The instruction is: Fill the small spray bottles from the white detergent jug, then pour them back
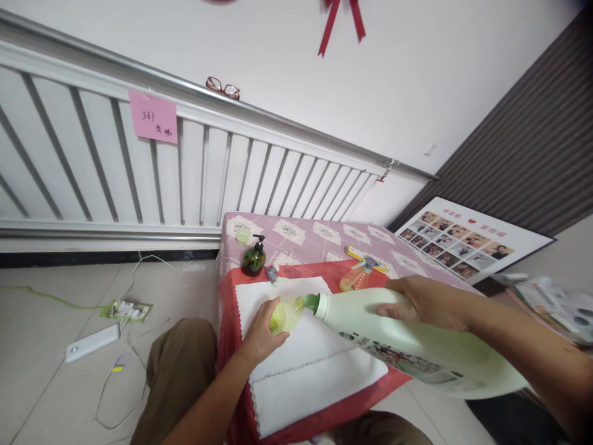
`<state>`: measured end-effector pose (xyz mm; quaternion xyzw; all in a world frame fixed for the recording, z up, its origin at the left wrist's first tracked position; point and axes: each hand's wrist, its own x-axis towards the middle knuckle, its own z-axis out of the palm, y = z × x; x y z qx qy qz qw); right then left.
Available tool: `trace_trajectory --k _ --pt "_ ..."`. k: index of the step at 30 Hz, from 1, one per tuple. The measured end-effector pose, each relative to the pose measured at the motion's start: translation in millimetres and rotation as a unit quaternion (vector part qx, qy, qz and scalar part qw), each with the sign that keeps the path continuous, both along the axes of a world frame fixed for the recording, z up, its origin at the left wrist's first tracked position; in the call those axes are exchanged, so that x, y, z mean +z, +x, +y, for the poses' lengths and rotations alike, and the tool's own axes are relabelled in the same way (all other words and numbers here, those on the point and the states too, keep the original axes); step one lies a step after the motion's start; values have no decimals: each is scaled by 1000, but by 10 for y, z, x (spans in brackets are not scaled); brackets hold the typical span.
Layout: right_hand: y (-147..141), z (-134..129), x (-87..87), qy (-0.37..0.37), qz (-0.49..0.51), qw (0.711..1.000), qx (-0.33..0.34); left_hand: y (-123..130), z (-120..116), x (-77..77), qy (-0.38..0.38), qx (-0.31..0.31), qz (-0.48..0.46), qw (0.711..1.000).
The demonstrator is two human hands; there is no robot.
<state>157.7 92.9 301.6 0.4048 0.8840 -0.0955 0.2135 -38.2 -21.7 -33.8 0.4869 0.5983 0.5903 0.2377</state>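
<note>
My left hand (pixel 269 334) is wrapped round a small see-through yellow bottle (pixel 286 316), tilted with its neck to the right. Its mouth meets the green spout of a large pale green detergent jug (pixel 417 337). My right hand (pixel 419 303) grips that jug from above, and it lies nearly level across the table's right side. Whether liquid is flowing cannot be made out. A grey spray head (pixel 273 274) lies just beyond the small bottle. Behind the jug's neck is a clear orange-tinted spray bottle (pixel 356 279). A dark green pump bottle (pixel 254 256) stands at the back left.
White cloth (pixel 319 383) and red cloth (pixel 398 378) cover the table's near part, with a purple patterned tablecloth (pixel 324 232) behind. A yellow-and-white tool (pixel 356 253) lies at the back. A radiator (pixel 259 173) runs behind. Cables, a power strip (pixel 127 310) and a power bank (pixel 92 343) lie on the left floor.
</note>
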Motion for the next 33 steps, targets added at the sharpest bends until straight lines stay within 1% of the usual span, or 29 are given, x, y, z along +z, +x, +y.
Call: trace_trajectory --k 8,16,23,33 --pt "-8 -29 12 15 -2 1000 2 -3 8 4 -3 -1 2 1000" --pt "-11 -31 16 12 -4 1000 1 -2 -5 20 -5 -2 -4 1000" --pt "-44 -75 44 19 -7 1000 1 -1 -20 54 -6 -1 -10 1000" --pt "-26 -38 19 19 -8 1000 3 5 -17 65 -9 1 -4 1000"
